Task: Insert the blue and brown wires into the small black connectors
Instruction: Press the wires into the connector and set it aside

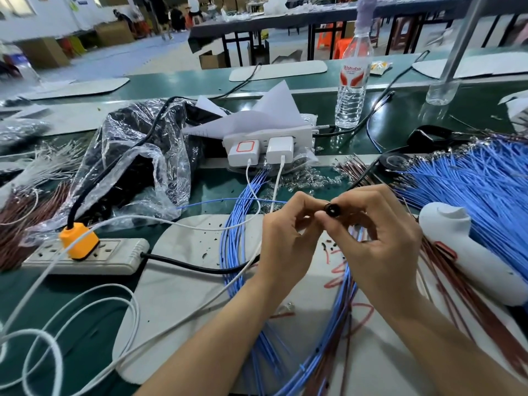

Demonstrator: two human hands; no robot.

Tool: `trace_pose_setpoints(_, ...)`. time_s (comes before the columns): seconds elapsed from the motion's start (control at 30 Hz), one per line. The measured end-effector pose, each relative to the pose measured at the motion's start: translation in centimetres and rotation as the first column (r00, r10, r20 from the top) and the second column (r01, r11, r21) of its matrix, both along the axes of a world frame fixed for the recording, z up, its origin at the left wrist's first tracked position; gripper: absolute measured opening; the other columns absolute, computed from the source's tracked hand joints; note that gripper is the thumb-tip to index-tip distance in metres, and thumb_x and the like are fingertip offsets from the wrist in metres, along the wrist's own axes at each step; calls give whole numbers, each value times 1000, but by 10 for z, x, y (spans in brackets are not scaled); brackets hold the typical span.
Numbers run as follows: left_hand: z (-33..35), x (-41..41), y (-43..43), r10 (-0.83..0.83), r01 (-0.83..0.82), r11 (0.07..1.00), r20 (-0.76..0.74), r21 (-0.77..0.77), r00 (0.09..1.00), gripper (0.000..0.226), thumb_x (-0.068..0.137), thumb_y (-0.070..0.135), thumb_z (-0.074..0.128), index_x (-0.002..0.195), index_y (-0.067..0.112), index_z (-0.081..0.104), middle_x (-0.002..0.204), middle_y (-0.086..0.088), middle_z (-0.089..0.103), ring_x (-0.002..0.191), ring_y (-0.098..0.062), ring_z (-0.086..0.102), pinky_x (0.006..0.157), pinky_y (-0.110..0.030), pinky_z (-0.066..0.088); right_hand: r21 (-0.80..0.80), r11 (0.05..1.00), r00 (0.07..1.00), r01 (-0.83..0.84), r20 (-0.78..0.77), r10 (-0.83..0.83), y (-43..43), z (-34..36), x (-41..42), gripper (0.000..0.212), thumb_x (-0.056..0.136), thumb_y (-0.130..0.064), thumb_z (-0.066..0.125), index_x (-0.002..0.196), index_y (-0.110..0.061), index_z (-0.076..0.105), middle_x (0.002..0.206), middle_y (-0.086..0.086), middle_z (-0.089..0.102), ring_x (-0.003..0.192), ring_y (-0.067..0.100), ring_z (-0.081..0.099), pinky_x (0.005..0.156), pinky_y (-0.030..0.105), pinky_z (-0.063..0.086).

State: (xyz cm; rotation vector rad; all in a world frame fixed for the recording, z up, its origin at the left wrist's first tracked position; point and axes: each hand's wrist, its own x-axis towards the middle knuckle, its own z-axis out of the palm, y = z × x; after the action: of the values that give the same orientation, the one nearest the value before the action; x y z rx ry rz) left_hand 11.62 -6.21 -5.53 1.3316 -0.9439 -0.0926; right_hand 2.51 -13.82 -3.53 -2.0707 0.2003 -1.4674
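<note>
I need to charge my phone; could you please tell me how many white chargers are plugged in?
2, side by side in the white power strip: red-marked charger on the left, plain charger on the right. Others may be hidden.

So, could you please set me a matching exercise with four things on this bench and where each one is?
Things: 1 orange plug; 2 water bottle; 3 black connector; 4 single blue wire.
Places: a standing upright at the back; b pinched by the left hand; c in the grey power strip; d pinched by the right hand.
Pairs: 1-c; 2-a; 3-d; 4-b.
</note>
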Motion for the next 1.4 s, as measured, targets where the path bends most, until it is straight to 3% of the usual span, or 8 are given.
trace_pose_setpoints(0.33,-6,3,-2,8,-8,1000,55,-1,998,10,86,14,59,91,20,65,83,8,71,78,-15,71,71,-43,59,7,1000,999,-20,-28,20,-2,-2,1,10,79,-4,71,83,3,65,82,9,60,70,13,56,66,18,49)
trace_pose_setpoints(0.57,-4,2,-2,47,-42,999,148,-35,988,12,86,11,56,92,10,66,80,16,67,73,3,66,68,-16,52,6,1000,1000,-6,-24,7,-2,-2,1,9,78,0,71,83,4,65,81,10,59,69,10,53,69,11,44)
trace_pose_setpoints(0.73,-6,1,-3,17,-17,1000,25,24,1000,18,86,6,59,85,23,63,78,-5,70,74,-27,69,69,-50,57,-1,1000,1000,-10,19,10,0,-1,0,8,79,0,71,83,4,66,82,12,61,70,15,57,67,16,50)
trace_pose_setpoints(0.93,-4,2,-5,10,-13,996,38,85,999,14,85,8,58,84,21,63,78,-4,69,72,-24,66,68,-50,55,19,1000,999,1,45,-2,0,1,-2,10,79,-3,72,82,3,65,81,8,60,71,7,58,66,19,54)
trace_pose_setpoints(1.13,-4,2,-2,-64,48,995,179,90,982,40,86,-1,62,123,14,55,104,3,68,92,-5,68,81,-23,55,-22,996,994,86,-61,-87,-4,2,0,11,80,-3,72,82,0,62,80,2,57,69,11,55,66,24,50)
trace_pose_setpoints(1.23,-5,2,-3,-25,14,999,214,50,976,29,88,7,62,114,19,60,95,8,69,84,-4,68,75,-19,54,-58,996,992,60,-109,-66,-12,11,-3,15,85,-13,70,78,-1,65,77,4,61,65,14,56,64,24,49)
trace_pose_setpoints(1.33,-8,5,-5,29,-33,999,122,35,992,26,86,14,61,101,36,61,79,12,69,66,-6,64,67,-19,52,-83,939,930,334,-134,-342,-46,25,-15,18,88,-20,64,78,-6,67,77,8,64,66,20,56,64,25,42)
trace_pose_setpoints(1.4,-11,8,-6,33,-36,999,114,27,993,21,87,23,60,101,39,59,81,11,70,65,-7,64,66,-23,54,-43,797,755,602,-293,-586,-89,30,-35,14,88,-19,61,84,-8,69,88,15,67,79,34,59,67,34,36)
